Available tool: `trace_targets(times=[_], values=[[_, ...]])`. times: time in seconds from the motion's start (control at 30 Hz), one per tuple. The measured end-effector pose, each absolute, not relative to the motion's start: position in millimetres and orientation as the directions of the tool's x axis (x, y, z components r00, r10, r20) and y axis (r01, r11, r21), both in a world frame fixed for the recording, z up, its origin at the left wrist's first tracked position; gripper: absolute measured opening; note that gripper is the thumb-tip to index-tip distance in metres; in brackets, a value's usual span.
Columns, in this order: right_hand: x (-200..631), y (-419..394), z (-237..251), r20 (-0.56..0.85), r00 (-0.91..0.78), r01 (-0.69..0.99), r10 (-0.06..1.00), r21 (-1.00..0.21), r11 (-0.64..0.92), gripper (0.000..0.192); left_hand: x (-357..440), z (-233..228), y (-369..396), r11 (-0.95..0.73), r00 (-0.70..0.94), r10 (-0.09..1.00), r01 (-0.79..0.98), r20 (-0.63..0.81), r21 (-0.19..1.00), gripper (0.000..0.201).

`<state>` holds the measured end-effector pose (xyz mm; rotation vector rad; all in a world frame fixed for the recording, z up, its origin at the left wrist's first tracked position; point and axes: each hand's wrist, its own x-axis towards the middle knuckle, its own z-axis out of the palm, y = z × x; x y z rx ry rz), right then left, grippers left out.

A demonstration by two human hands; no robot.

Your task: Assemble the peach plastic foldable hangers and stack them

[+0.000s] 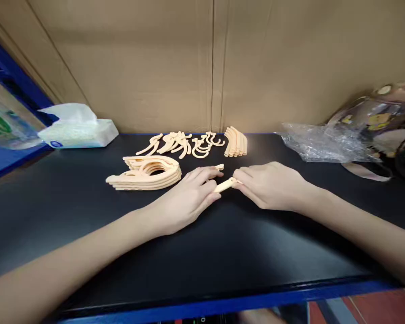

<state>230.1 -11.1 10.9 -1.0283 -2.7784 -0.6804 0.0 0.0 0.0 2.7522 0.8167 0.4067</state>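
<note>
Over the middle of the black table, my left hand [192, 193] pinches a cream plastic hanger part [224, 185] between thumb and fingers. My right hand [270, 185] is closed on the part's other end, where a small hole shows; its fingertips hide what is joined there. A short cream end [219, 167] sticks out just beyond my left fingers, and I cannot tell whether it belongs to the same part. Left of my left hand lies a stack of cream curved hanger pieces [145, 184]. Behind the hands are loose cream hooks [201, 148] and slim curved arms [170, 143].
A bundle of cream tubular pieces [236, 143] lies at the back. A tissue pack [81, 131] sits back left, crumpled clear plastic [327, 143] back right beside a patterned transparent bag [381, 119]. Cardboard [148, 63] walls the rear; the table [189, 274] has a blue front edge.
</note>
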Motion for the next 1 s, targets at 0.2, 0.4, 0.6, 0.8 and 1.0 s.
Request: trace_targets(times=[0.2, 0.4, 0.6, 0.8, 1.0], values=[[230.7, -13.9, 10.4, 0.257, -0.777, 0.626, 0.575, 0.410, 0.663, 0.036, -2.8, 1.2, -4.7, -0.815, 0.802, 0.562, 0.494, 0.203, 0.302, 0.032], [231.4, -10.7, 9.0, 0.266, -0.793, 0.607, 0.548, 0.416, 0.677, 0.037, -2.2, 0.0, -2.9, -0.824, 0.810, 0.553, 0.497, 0.193, 0.272, 0.032], [231.1, -9.9, 8.8, 0.290, -0.807, 0.591, 0.515, 0.422, 0.688, 0.038, -3.1, 1.9, -3.3, -0.821, 0.813, 0.555, 0.500, 0.178, 0.274, 0.032], [230.8, -9.6, 8.6, 0.316, -0.816, 0.578, 0.484, 0.440, 0.687, 0.038, -4.2, 1.6, -3.0, -0.822, 0.814, 0.550, 0.488, 0.188, 0.293, 0.031], [231.7, -9.1, 7.6, 0.337, -0.813, 0.582, 0.475, 0.427, 0.692, 0.037, -5.0, 0.9, -2.6, -0.811, 0.812, 0.559, 0.493, 0.169, 0.315, 0.032]])
